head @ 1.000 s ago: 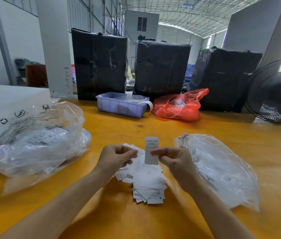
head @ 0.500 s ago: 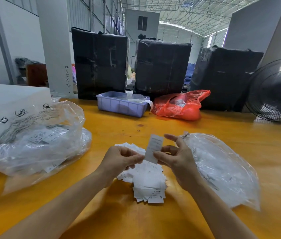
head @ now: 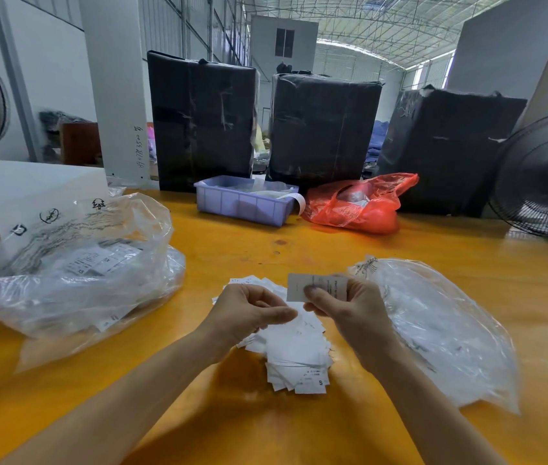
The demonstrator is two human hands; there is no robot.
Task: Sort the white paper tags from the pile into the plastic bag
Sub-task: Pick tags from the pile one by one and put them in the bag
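We pinch one tag (head: pixel 316 286) in our right hand (head: pixel 350 313), just above the pile (head: pixel 294 357), the bag (head: pixel 433 323) right beside it, while our curled left hand (head: pixel 249 313), empty as far as we can tell, could scatter loose tags.

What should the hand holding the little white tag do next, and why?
Probably carry the tag to the right and slip it into the clear bag lying there. The right hand already pinches one tag, lifted clear above the pile, and the bag lies right beside that hand. The left hand hovers over the pile with curled fingers, seemingly ready for the next tag.
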